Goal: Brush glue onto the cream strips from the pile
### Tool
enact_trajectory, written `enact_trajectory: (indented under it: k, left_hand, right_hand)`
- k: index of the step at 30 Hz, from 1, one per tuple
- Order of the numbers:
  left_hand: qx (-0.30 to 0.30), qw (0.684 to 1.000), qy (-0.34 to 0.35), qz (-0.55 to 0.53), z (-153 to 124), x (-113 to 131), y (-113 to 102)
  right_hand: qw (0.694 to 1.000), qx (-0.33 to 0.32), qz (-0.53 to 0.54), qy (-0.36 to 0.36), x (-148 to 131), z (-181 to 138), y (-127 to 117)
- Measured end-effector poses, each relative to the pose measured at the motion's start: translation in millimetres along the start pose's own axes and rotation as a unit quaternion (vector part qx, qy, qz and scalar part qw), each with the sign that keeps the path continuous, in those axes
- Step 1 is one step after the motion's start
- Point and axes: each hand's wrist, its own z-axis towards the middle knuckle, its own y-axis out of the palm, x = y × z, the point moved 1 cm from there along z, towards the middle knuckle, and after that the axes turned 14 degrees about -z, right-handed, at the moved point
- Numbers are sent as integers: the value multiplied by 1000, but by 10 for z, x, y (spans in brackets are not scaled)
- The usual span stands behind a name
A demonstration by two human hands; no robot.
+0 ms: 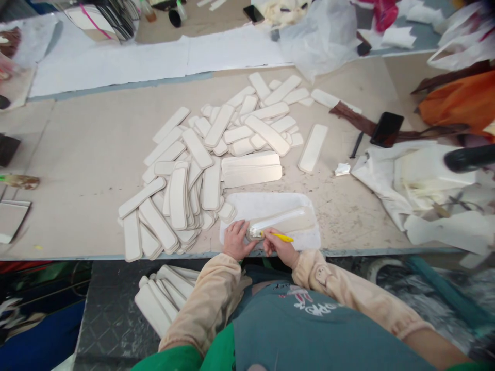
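A long pale strip (292,220) with rounded ends lies on a white sheet (309,242) at the table's near edge. My left hand (236,240) curls around the strip's left end, with its thumb and fingers at either side. A shiny patch (256,233), like something wet, shows at that end. In my right hand (279,249) is a thin yellow-handled tool (284,237), pinched between the fingers. Its working tip meets the shiny patch and is too small to make out. Just beyond the sheet, several matching strips (252,169) lie side by side.
A loose heap of pale strips (218,126) spreads behind and left of the sheet. More strips (164,299) rest below the table edge. At right are a phone (386,129), a black pen (356,145) and a white container (435,167) on crumpled plastic.
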Motion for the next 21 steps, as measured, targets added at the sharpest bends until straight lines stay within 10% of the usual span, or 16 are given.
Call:
enact_trajectory:
  k: [21]
  left_hand:
    - [24, 999, 22, 9, 16, 2, 16]
  right_hand:
    - [971, 235, -45, -6, 10, -451, -1354]
